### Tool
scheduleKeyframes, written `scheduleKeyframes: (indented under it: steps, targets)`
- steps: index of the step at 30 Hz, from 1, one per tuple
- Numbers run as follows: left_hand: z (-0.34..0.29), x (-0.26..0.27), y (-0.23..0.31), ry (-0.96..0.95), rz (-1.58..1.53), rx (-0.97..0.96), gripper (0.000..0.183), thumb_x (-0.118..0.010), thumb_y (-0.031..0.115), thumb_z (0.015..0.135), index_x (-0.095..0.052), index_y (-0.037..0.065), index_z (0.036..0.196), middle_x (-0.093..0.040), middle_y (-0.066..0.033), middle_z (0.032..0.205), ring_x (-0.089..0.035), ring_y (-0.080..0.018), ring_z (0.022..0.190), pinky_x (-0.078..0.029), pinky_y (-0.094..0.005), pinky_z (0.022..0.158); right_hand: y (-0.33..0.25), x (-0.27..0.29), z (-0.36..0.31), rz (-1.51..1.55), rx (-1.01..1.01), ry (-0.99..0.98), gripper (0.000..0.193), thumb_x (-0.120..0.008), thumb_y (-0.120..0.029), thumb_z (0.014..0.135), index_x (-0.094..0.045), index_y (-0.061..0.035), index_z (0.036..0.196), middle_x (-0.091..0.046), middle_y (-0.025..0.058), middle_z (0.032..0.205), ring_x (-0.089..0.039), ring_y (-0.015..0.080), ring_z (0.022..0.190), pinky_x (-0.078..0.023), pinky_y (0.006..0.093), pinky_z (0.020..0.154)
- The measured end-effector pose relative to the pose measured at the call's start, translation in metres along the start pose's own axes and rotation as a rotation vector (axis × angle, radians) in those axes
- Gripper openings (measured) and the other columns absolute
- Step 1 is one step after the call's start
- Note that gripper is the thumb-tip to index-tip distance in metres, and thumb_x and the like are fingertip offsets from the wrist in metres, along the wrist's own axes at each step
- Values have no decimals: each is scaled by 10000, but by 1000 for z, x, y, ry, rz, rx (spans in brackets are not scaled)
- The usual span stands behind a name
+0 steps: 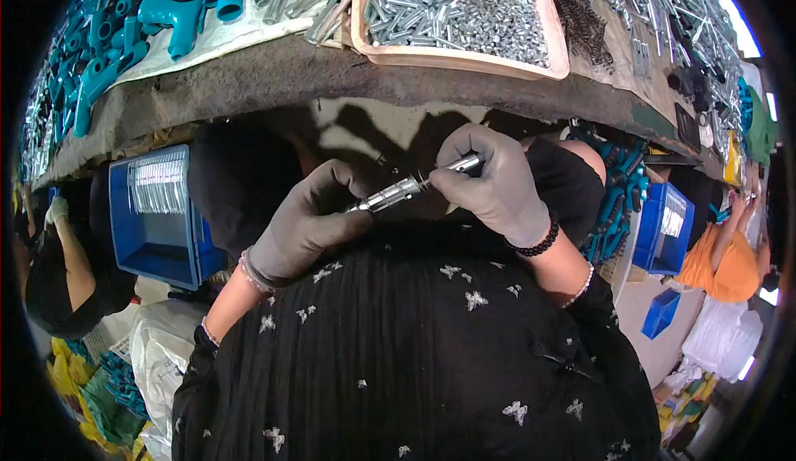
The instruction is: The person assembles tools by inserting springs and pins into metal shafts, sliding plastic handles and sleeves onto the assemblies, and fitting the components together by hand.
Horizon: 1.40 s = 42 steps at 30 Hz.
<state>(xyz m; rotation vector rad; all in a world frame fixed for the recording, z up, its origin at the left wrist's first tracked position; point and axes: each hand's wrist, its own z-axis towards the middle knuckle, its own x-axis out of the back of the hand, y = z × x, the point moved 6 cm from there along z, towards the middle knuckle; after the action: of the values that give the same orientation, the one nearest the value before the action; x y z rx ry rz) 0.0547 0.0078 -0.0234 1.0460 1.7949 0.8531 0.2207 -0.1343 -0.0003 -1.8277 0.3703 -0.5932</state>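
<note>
Both my hands wear grey gloves and meet above my lap. My left hand (pixel 311 225) is closed around one end of a shiny slotted metal tube (pixel 390 195), which points up to the right. Between the thumb and fingers of my right hand (pixel 500 186) is a short metal cylinder (pixel 462 163), roughly in line with the tube. A thin coil, perhaps a spring, shows at the small gap between the two parts. Whether they touch there I cannot tell. My fingers hide the far end of each part.
Ahead, a cloth-covered bench edge (pixel 249 75) carries a pale tray (pixel 560 67) of small metal parts. Teal plastic handles (pixel 170 17) pile up at the left, dark springs (pixel 580 17) right of the tray. Blue crates (pixel 157 249) stand either side; co-workers sit beyond them.
</note>
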Motion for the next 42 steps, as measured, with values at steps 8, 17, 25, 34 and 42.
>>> scheduleKeyframes:
  steps: [8,17,25,34,42]
  targets:
    - [-3,1,2,-6,21,-28,248,-702,22,856,-554,71,1049,-590,4,1067,-536,-80,993,-444,-254,904,-2,-2,-1,-48,64,7,207,-791,-161,767,-658,-19,837,-629,33,736,-561,97,663,-452,272,622]
    - [-5,-2,-1,22,8,7,241,-704,40,869,-555,70,1056,-586,19,1036,-532,-58,932,-453,-234,830,3,-3,-3,-31,23,-5,208,-787,-162,759,-655,-20,833,-624,44,719,-565,104,650,-451,271,615]
    - [-5,-6,-1,4,33,8,238,-701,38,872,-554,72,1055,-588,18,1040,-536,-54,922,-460,-235,813,4,-8,-7,-36,75,-20,209,-779,-179,782,-649,-26,838,-600,25,716,-539,109,659,-448,275,630]
    - [-5,-7,-1,-2,48,8,227,-693,37,877,-546,70,1046,-588,17,1004,-537,-54,913,-456,-226,805,10,-23,-10,240,7,-225,104,-528,-97,984,-589,-13,975,-565,44,860,-518,115,772,-436,272,721]
    - [-5,-6,-2,3,44,47,233,-711,51,888,-540,75,1044,-559,39,967,-497,-33,875,-438,-215,771,3,-23,-12,69,241,-43,96,-537,-104,1009,-519,-11,1026,-536,67,893,-536,159,806,-455,299,767]
